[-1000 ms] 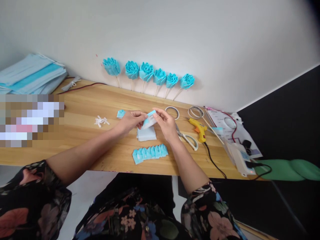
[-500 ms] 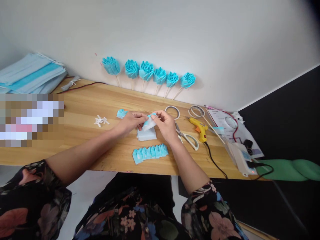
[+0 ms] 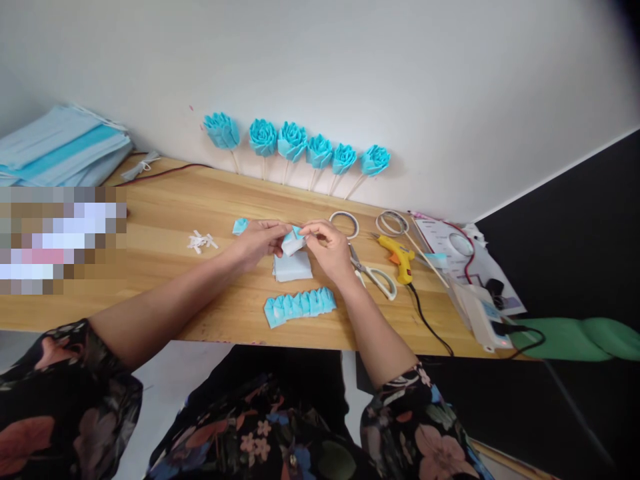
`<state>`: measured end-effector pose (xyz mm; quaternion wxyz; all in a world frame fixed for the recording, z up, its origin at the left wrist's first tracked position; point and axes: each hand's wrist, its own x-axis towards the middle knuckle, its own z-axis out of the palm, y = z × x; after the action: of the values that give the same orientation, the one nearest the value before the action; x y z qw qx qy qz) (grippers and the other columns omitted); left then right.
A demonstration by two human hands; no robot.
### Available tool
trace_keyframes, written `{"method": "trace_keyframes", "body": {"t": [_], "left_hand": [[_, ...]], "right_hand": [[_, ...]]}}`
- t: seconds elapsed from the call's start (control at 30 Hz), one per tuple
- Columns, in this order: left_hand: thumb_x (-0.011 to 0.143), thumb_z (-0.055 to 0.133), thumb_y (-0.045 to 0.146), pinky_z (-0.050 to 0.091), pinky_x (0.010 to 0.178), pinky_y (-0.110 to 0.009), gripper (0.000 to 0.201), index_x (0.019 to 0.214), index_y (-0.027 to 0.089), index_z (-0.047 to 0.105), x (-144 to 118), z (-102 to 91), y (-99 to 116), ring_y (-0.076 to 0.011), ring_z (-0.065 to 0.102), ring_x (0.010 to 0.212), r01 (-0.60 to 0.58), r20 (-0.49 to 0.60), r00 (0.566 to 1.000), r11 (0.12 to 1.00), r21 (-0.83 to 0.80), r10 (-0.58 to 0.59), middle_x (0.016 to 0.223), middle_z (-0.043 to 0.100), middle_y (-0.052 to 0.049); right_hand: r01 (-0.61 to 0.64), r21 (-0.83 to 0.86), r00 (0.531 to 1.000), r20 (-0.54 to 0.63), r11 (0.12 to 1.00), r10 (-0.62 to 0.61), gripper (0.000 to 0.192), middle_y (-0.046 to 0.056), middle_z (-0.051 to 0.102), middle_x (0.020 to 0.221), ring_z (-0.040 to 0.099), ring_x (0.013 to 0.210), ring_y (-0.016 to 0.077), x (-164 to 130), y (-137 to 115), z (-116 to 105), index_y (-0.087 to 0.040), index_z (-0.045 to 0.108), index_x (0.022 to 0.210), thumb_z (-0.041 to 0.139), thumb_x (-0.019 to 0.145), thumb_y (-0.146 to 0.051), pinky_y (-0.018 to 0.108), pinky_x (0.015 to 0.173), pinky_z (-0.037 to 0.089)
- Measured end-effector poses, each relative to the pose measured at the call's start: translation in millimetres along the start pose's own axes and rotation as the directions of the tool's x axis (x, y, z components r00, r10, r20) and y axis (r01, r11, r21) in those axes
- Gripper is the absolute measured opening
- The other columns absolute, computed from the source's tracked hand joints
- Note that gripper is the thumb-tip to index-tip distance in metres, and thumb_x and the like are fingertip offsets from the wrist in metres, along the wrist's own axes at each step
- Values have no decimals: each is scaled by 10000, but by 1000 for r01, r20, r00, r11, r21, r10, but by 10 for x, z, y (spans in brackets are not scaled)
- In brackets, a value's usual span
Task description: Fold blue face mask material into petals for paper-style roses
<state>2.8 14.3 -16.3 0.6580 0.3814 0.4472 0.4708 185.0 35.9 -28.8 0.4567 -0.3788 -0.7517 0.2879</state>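
At centre of the worktop (image 3: pixel 165 200), just above a stack of cut squares (image 3: pixel 293 267): left hand (image 3: pixel 260 240), fingers pinching the left end of a small folded blue mask piece (image 3: pixel 292 241); long axis roughly left to right, tilted up toward the right; right hand (image 3: pixel 333 250), fingers pinching its right end. Nearer the front edge, a pleated blue strip (image 3: pixel 300 306). Further right, scissors (image 3: pixel 375 275) and a yellow glue gun (image 3: pixel 399 257).

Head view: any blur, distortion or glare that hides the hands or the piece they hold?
Head view: even soft light, no glare; left hand, right hand and folded blue piece sharp. A pixelated block masks the table's left; edges bow, corners darken.
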Motion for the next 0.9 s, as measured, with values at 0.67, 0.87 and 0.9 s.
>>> {"method": "trace_keyframes", "body": {"t": [0.67, 0.87, 0.9], "left_hand": [[694, 807, 341, 452, 490, -216, 246, 709, 135, 672, 21, -15, -56, -83, 537, 497, -108, -43, 993, 992, 67, 111, 590, 613, 14], [716, 781, 338, 449, 508, -218, 229, 696, 134, 678, 8, 17, -57, -78, 526, 514, -163, -36, 985, 983, 83, 167, 617, 623, 11], [723, 773, 329, 452, 513, -220, 217, 696, 133, 682, 7, 21, -60, -81, 531, 521, -169, -36, 984, 982, 82, 172, 619, 624, 10]], "right_hand": [[-303, 336, 952, 70, 892, 297, 337, 39, 724, 1049, 664, 985, 178, 3, 9, -10, -240, 696, 1074, 539, 917, -495, 288, 764, 557], [-456, 351, 889, 230, 818, 397, 428, 5, 650, 770, 613, 743, 153, 13, -41, 12, -206, 647, 808, 717, 746, -623, 265, 623, 504], [-448, 349, 893, 217, 823, 395, 414, -7, 629, 727, 590, 706, 144, 15, -44, 18, -206, 628, 769, 741, 725, -601, 261, 611, 487]]}}
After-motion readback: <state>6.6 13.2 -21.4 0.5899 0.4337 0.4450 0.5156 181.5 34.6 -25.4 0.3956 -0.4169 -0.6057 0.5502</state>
